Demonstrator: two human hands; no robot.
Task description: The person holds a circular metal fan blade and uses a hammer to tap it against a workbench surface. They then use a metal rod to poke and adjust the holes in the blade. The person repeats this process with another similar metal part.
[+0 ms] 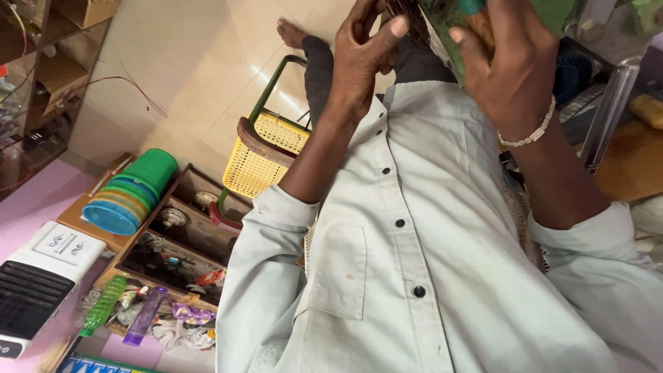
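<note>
My right hand (507, 69), with a pale beaded bracelet on the wrist, is shut on a green circuit board (445, 24) at the top edge of the view. The upper part of the board is cut off. My left hand (364, 48) is raised just left of the board, fingers curled and thumb stretched toward a dark part (409, 17) beside it. Whether it grips that part is hidden. Both forearms reach out from my pale grey buttoned shirt (414, 262), which fills the lower middle of the frame.
A yellow mesh chair on a green frame (266, 148) stands on the tiled floor. To its left are stacked green and blue plastic tubs (131, 193), a wooden compartment box of small parts (183, 235), a white appliance (34, 283), a green bottle (103, 304) and a purple tube (145, 316).
</note>
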